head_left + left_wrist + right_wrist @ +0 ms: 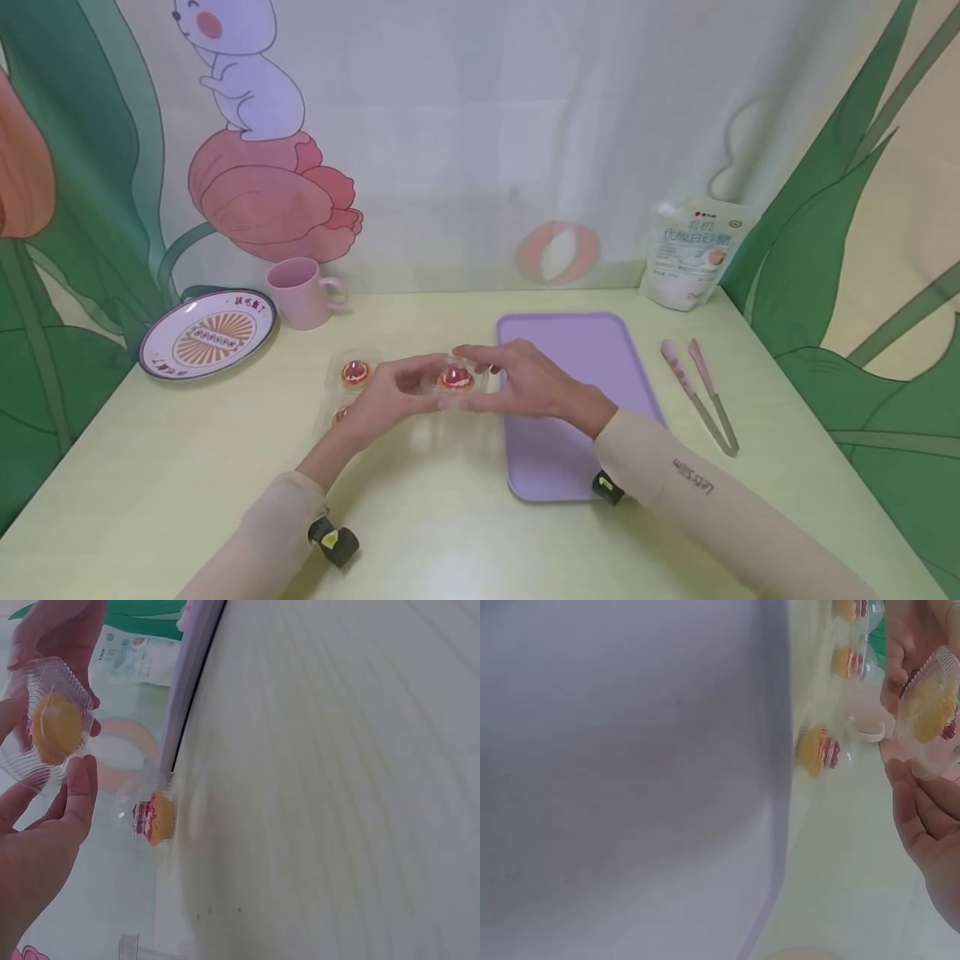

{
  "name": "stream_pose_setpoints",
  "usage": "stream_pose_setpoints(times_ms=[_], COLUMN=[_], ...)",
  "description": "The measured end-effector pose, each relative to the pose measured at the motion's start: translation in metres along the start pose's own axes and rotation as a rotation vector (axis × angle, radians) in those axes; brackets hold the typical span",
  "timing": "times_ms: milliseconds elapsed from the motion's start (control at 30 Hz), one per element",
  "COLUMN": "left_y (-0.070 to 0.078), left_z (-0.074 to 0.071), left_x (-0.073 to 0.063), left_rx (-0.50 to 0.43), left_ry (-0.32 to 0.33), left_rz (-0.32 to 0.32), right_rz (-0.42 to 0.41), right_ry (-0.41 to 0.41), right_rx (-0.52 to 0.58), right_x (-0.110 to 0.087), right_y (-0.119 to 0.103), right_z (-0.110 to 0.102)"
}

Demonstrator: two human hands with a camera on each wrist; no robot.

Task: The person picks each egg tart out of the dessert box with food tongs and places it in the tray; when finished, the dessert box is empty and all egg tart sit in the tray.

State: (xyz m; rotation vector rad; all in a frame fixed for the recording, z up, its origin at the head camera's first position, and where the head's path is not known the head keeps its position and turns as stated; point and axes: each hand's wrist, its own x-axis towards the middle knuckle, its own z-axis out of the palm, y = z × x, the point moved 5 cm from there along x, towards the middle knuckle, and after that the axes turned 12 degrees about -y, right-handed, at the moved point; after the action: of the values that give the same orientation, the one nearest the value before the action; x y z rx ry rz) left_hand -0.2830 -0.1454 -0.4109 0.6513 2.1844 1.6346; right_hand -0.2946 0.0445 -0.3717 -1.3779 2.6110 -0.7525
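One printed curtain [435, 167] hangs behind a pale counter [427, 533], which carries everything else. On it, the purple tray [577, 342] is largest, its long sides running from near to far. The plate [161, 337] sits at far left, beside the mug [296, 296]; the sugar bag [690, 258] stands upright at the far right, and pink-ended utensils [707, 417] lie right of the tray. The right hand [525, 379] reaches across the tray's left edge; the left hand [382, 400] is opposite, near the other cakes [356, 372]. Between them is the cake [456, 379] in its clear case [56, 673], held off the counter just left of the tray. The fingers [423, 406] of both hands are clamped on the case from opposite sides. So the cake lies directly between both sets of fingers, about equally near each, while the right hand is nearer the tray. The case shows no clear long axis; the red topping faces up, and any slight tilt I cannot tell. The right wrist view shows three other cakes on the counter, one near the tray's edge. Open room lies rightward over the tray, whose low rim is the nearest edge, and toward the near side; those cakes limit it leftward.
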Motion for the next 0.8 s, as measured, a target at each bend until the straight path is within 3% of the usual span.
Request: stream_pose_setpoints(times_ms=[233,467,633,800], left_y=[-0.001,-0.001,-0.003,-0.004], left_z=[0.004,0.003,0.003,0.005], left_x=[0.001,0.003,0.002,0.001], left_rx=[-0.078,-0.066,-0.056,-0.072], left_ry=[-0.053,-0.056,-0.05,-0.058], left_rz=[0.001,0.039,0.031,0.033], right_rz=[-0.044,-0.134,-0.13,-0.097], right_ry=[-0.001,0.016,0.008,-0.024], right_rx=[0.005,-0.015,-0.061,-0.025], right_x=[0.002,0.002,0.002,0.004], right_y=[-0.002,-0.012,-0.016,-0.015], right_z=[-0.001,-0.004,-0.005,-0.004])
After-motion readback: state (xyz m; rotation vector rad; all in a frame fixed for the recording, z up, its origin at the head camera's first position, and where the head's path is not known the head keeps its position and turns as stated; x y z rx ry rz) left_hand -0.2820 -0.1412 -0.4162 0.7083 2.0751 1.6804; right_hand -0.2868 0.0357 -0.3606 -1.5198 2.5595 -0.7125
